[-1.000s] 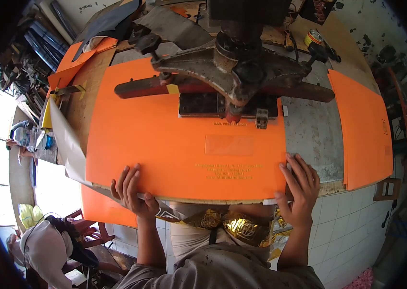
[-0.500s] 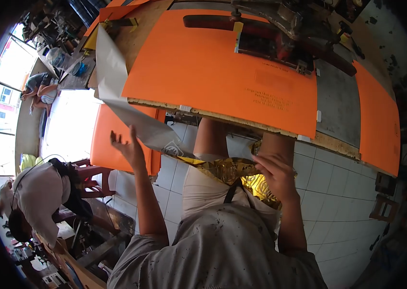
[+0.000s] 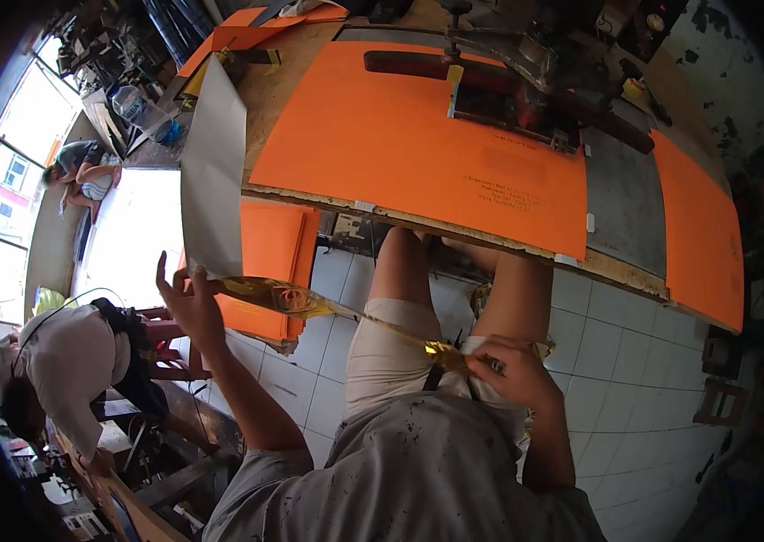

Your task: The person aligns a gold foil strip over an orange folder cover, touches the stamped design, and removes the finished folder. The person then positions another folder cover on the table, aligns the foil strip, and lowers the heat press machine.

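Observation:
A strip of gold foil [image 3: 287, 297] stretches over my lap between my two hands. My left hand [image 3: 191, 303] pinches its left end, beside the lower edge of a grey sheet [image 3: 213, 172] that hangs off the table corner. My right hand [image 3: 513, 370] is closed on the foil's other end, above my shorts. On the table lies an orange sheet [image 3: 382, 135] with small printed text near its right front corner. The dark metal press [image 3: 517, 86] stands over the sheet's back part.
More orange sheets lie at the table's right [image 3: 698, 226] and in a stack below its left edge [image 3: 269, 262]. A person [image 3: 66, 361] bends over at the lower left; another person [image 3: 84, 172] sits by the window. A plastic bottle [image 3: 143, 113] is at the upper left.
Both my hands have left the orange sheet and moved down toward my lap. The foil is now raised and stretched between them. The view has tilted downward.

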A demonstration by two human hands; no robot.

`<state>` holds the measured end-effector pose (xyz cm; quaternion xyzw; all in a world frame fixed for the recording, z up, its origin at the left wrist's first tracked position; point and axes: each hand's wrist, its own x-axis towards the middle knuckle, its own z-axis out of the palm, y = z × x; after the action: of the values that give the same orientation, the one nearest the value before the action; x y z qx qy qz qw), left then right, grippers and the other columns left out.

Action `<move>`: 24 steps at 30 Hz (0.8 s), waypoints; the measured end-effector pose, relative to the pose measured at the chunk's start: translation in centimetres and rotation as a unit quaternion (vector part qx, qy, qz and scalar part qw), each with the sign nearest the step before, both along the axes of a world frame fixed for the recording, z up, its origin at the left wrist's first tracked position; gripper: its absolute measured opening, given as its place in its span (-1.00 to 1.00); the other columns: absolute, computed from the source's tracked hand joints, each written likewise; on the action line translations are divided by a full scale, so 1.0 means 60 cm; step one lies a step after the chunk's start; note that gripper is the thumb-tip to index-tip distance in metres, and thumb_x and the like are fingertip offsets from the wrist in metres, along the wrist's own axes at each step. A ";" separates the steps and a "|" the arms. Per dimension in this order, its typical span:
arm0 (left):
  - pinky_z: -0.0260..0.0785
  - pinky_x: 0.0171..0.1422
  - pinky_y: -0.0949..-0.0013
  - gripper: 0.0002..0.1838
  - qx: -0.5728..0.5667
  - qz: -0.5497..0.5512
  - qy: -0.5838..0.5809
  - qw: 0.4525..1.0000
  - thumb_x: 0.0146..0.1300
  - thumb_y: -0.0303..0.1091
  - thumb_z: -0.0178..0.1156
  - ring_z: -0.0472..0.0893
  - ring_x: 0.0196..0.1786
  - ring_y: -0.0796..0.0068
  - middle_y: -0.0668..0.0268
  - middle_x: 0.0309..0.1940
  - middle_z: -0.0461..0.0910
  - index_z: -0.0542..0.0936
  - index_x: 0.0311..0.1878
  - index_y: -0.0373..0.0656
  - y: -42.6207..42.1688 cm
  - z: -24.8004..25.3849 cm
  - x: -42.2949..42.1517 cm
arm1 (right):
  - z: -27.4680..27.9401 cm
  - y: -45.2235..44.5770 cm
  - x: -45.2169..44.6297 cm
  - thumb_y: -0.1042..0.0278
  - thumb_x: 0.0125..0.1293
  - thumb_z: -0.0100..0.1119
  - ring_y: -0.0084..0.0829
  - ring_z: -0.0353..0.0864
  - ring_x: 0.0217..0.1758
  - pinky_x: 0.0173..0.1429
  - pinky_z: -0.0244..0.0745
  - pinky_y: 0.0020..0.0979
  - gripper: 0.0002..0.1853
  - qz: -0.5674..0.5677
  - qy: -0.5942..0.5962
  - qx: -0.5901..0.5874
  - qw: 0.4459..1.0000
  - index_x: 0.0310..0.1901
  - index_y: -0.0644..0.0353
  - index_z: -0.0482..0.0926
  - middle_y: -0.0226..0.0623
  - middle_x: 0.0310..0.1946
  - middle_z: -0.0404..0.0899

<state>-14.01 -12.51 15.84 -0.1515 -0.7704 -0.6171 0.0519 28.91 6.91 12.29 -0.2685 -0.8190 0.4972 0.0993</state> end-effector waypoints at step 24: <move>0.39 0.46 0.06 -0.64 -0.173 -0.276 0.420 0.847 0.45 -0.24 0.34 0.59 0.33 0.06 0.15 0.25 0.63 0.68 0.23 -0.13 0.352 0.080 -0.066 | 0.153 0.259 0.355 0.21 0.57 0.30 -0.65 0.47 -0.41 -0.27 0.40 -0.46 -0.67 -0.348 -0.082 0.127 0.925 -0.29 0.32 0.63 -0.46 -0.50 0.54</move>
<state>-17.99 8.60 20.62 -0.6093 -0.6957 -0.3396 0.1713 50.19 22.48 21.49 -0.5617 -0.7358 0.2992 0.2315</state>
